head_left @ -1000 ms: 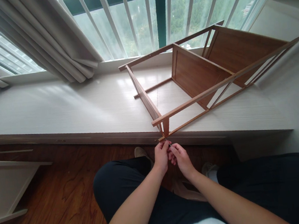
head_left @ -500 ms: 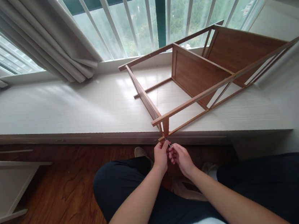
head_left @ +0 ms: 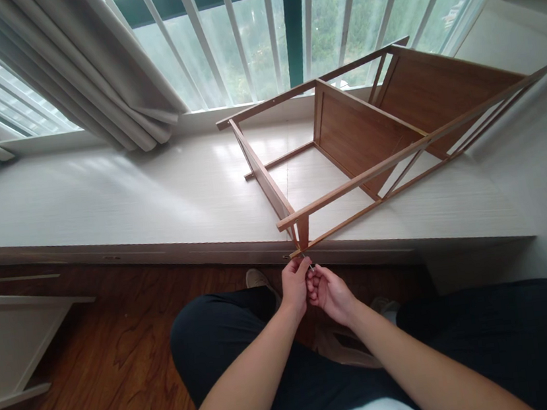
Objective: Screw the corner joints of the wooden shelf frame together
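Head view: the right hand has rolled more palm-up, fingers curled by the thin metal tool, its grip unclear, while the left hand keeps pinching. The brown wooden shelf frame lies unmoved on the pale wood-grain window ledge, near-left corner at the fingertips, suggesting gradual turning there.

Two hands, one wooden rack, one metal tool, two shoes
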`<state>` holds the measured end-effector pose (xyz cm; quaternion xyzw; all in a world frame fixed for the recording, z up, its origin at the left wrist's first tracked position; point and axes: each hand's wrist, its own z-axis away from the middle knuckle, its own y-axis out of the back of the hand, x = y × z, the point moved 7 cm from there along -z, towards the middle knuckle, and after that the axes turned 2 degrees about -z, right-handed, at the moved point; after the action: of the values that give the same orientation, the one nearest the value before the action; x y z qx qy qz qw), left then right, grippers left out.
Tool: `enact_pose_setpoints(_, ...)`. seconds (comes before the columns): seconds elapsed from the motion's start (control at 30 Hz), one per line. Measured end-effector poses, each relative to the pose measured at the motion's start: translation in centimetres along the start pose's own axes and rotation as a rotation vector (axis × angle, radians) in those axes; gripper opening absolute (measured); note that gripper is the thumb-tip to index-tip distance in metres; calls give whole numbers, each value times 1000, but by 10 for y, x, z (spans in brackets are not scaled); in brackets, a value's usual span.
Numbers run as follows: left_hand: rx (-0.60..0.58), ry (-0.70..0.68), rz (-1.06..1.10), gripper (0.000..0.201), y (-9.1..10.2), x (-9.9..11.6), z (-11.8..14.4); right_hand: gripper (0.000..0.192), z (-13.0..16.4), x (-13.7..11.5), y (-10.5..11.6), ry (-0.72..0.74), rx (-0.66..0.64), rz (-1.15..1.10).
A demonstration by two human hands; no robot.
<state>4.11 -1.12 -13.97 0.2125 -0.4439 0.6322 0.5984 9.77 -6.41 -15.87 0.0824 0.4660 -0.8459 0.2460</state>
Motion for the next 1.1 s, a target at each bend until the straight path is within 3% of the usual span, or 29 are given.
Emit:
enact_pose_setpoints(0.23,-25,-21,31,44,-3,-1,0,38,7,-18,-3,259,48,196)
enact_pose_setpoints(0.5,-31,-57,51,43,-2,0,-4,32,19,-36,-8,572,152,670)
enact_pose_setpoints(0.77,-27,-84,68,41,-1,1,-6,29,22,-38,-9,635,164,815)
enact_pose_setpoints(1.1,-27,-69,68,42,2,-4,-10,31,22,-39,-7,632,188,823)
